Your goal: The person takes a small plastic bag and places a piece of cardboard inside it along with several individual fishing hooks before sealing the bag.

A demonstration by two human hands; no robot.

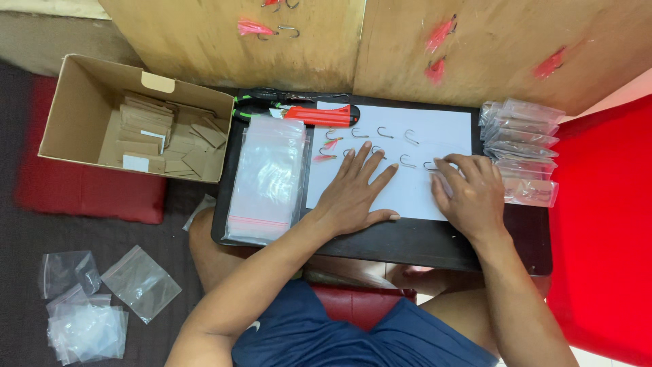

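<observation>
Wooden boards (272, 47) lean well beyond our hands, pink-dressed hooks (255, 28) lying on them. A cardboard box (75, 102) of card slips sits far left of our left hand (353, 194). The black counter (407, 238) lies under both hands. A stack of clear zip bags (266, 178) rests just left of the left hand; filled bags (523, 153) are piled just right of our right hand (472, 194). A white paper sheet (407, 136) is under both palms.

Left hand: flat, fingers spread, released, holding nothing. Right hand: fingertips bent onto the sheet at a bare fish hook (430, 165); we cannot tell whether it is pinched.

Red-handled pliers (319, 114) lie beyond the left hand. More bare hooks (384, 132) sit in rows just beyond the fingertips.
</observation>
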